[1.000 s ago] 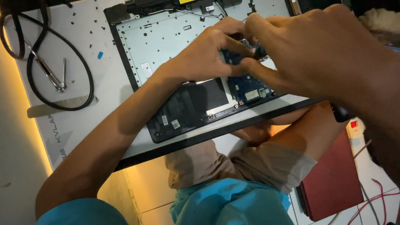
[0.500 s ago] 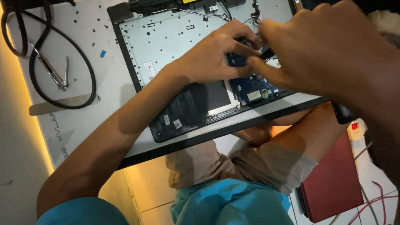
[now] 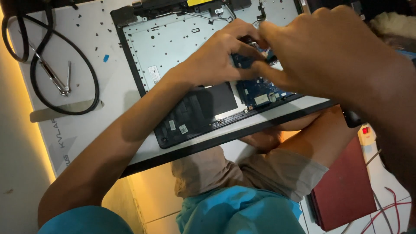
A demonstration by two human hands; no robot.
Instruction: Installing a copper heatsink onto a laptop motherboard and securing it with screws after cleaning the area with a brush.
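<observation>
Both hands have hardly moved since before. The left hand (image 3: 216,60) and right hand (image 3: 320,52) pinch at the blue board (image 3: 260,93) inside the open laptop (image 3: 173,43). What the fingertips hold, I cannot tell. Next, lift gently.

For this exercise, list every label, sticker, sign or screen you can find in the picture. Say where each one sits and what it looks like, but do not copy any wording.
White sticker: small upright rectangle on the pale metal plate of the opened laptop, left part.
Two small white labels: on the black battery, bottom left of the laptop.
Yellow label: strip at the laptop's top edge.
Blue tape scrap: on the white table.
Grey lettering: along the table's left edge.
</observation>
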